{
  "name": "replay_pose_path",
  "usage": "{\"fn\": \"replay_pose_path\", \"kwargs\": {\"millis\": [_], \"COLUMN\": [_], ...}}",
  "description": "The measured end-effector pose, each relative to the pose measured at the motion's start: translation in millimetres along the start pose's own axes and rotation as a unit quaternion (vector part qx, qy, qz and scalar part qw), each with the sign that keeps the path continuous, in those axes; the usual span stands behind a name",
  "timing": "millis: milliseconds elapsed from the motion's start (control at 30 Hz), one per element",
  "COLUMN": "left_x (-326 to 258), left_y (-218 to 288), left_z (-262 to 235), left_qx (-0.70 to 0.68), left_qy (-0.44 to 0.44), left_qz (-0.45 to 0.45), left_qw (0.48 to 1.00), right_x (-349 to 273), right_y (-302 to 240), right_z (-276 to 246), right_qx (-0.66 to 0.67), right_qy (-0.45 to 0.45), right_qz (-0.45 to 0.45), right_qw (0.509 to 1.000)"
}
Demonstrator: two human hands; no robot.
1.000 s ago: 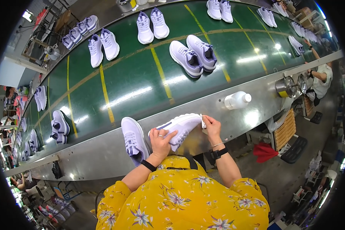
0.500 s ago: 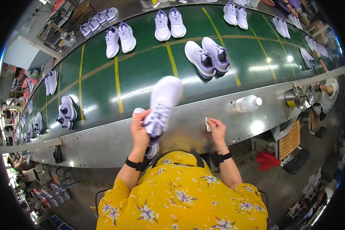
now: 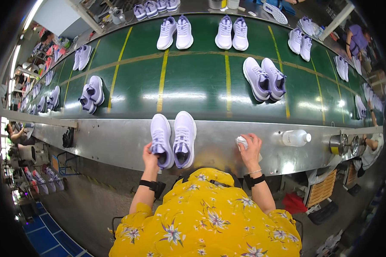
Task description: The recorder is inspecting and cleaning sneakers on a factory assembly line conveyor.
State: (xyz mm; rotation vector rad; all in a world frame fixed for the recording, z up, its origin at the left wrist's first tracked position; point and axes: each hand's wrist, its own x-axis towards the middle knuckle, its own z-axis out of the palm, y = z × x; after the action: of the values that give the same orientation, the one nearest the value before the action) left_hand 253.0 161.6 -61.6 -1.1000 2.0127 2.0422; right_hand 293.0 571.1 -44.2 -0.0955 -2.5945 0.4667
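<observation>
Two pale lavender sneakers stand side by side on the metal ledge in front of me, toes pointing away. My left hand (image 3: 149,157) grips the left sneaker (image 3: 160,133) at the outer side of its collar, its thumb hidden. The right sneaker (image 3: 184,132), its dark lining showing, is touched by neither hand. Off to the right, above the ledge, my right hand (image 3: 251,150) is closed on a crumpled white cloth (image 3: 242,141). Part of the cloth is covered by the fingers.
Beyond the ledge (image 3: 116,141) runs a green belt (image 3: 193,81) with yellow stripes, carrying several pairs of similar sneakers (image 3: 265,79). A white bottle (image 3: 297,138) lies to the right, with metal pots (image 3: 339,144) farther along. Other people work at the far right and left.
The sneaker raised in my left hand has come down onto the ledge, beside its mate. The view has turned, shifting the bottle and belt rightward. My right hand keeps the cloth.
</observation>
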Motion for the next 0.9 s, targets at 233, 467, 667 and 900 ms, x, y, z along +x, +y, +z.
{"fn": "replay_pose_path", "kwargs": {"millis": [233,467,667,900], "left_x": [-11.9,-23.7,-37.5,-45.7], "left_y": [2.7,4.8,23.5,59.4], "left_z": [1.5,9.0,12.5,37.9], "left_qx": [0.025,0.084,0.050,-0.006], "left_qy": [-0.078,-0.099,-0.106,-0.132], "left_qz": [-0.025,0.015,-0.004,-0.036], "left_qw": [0.996,0.991,0.993,0.991], "right_x": [4.7,13.8,27.1,64.4], "right_y": [-34.7,-93.5,-84.6,-85.4], "right_z": [31.8,65.4,71.4,41.5], "right_qx": [0.368,0.460,0.534,0.619], "right_qy": [-0.340,-0.570,-0.529,-0.426], "right_qz": [0.233,0.156,0.236,0.307], "right_qw": [0.833,0.663,0.616,0.584]}}
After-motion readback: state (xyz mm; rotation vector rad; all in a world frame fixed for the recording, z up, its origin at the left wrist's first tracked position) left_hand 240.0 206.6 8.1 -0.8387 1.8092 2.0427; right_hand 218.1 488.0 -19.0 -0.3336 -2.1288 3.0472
